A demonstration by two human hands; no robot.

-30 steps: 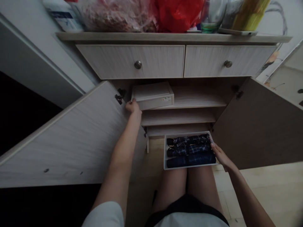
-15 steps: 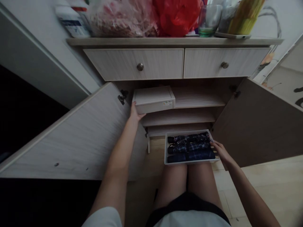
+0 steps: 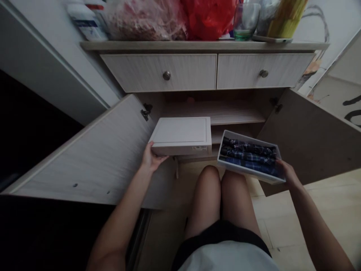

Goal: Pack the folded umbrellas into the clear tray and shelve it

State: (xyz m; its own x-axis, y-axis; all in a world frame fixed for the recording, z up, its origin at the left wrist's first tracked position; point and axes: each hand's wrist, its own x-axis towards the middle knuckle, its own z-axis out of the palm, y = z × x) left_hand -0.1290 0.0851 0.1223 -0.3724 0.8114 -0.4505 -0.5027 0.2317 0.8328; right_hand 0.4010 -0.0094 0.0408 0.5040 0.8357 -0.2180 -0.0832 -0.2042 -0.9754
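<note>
A flat white box [image 3: 180, 135] sits out in front of the shelves, and my left hand [image 3: 152, 158] holds its lower front edge with the fingers beneath it. My right hand [image 3: 286, 171] grips the near corner of a shallow white tray [image 3: 249, 177], which is tilted. Lying side by side in the tray are three folded umbrellas [image 3: 248, 153] in dark navy plaid. Their far ends are hidden by nothing, but my right fingers cover the end of the nearest one.
Two cabinet doors [image 3: 84, 158] [image 3: 310, 143] swing open on either side of my arms. Bare wooden shelves [image 3: 220, 113] lie behind the box. Above are two knobbed drawers [image 3: 159, 73], and a countertop [image 3: 197, 46] holding plastic bags and a glass [image 3: 246, 22]. My knees [image 3: 210, 184] sit just below.
The white box has come forward off its shelf toward me. The tray has risen from the floor, shifted right, and tilted in my right hand.
</note>
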